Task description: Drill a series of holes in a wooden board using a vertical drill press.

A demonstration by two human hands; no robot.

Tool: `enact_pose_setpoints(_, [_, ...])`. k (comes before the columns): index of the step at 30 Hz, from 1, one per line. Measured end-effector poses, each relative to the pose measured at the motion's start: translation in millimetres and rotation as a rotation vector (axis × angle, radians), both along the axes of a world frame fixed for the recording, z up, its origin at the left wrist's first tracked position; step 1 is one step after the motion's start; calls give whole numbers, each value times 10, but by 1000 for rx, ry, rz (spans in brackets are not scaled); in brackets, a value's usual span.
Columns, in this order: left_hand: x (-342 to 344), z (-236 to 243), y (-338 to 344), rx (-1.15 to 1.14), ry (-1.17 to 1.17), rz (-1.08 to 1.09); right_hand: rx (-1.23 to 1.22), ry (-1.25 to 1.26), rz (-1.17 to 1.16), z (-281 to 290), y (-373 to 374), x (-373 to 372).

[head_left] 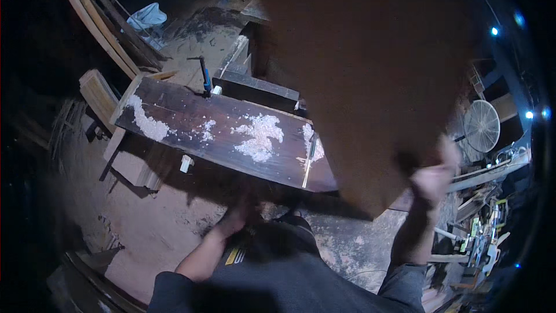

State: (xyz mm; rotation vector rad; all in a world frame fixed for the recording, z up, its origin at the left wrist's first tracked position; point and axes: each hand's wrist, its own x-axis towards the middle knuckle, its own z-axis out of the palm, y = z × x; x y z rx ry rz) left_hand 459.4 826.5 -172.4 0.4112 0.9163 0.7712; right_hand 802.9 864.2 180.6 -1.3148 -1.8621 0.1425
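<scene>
My right hand (435, 177), blurred, grips the edge of a large dark brown board (370, 69) tilted up across the upper right of the head view. A long dark workbench plank (208, 139) lies below it, with pale shavings (259, 142) scattered in patches and a thin tool or stick (307, 171) lying across it near the board. A blue and black clamp (205, 78) stands at the plank's far edge. My left hand (237, 214) hangs below the plank's near edge in shadow, its fingers too dark and smeared to make out.
Curved timbers (87, 11) and a white sack (145, 17) lie at the back left, stacked boards (95, 95) at the left. A dark wooden beam (255, 90) sits behind the plank. A round fan (480, 124) and cluttered tools (489, 232) line the right side.
</scene>
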Motion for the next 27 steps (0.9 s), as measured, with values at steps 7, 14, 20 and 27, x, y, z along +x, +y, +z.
enact_pose_setpoints(7, [97,160,-160,116,-182,423,513,769,-348,-104,-458,695])
enact_pose_setpoints(14, [-1114,314,121,155,49,526,80,1364,-398,-1295,-711,872])
enact_pose_setpoints(20, [-922,225,297,-32,1022,426,-322,1884,-544,-2758,-955,848])
enact_pose_setpoints(27, [-565,236,1230,-29,1518,88,-500,2098,-628,-3750,-1212,1050])
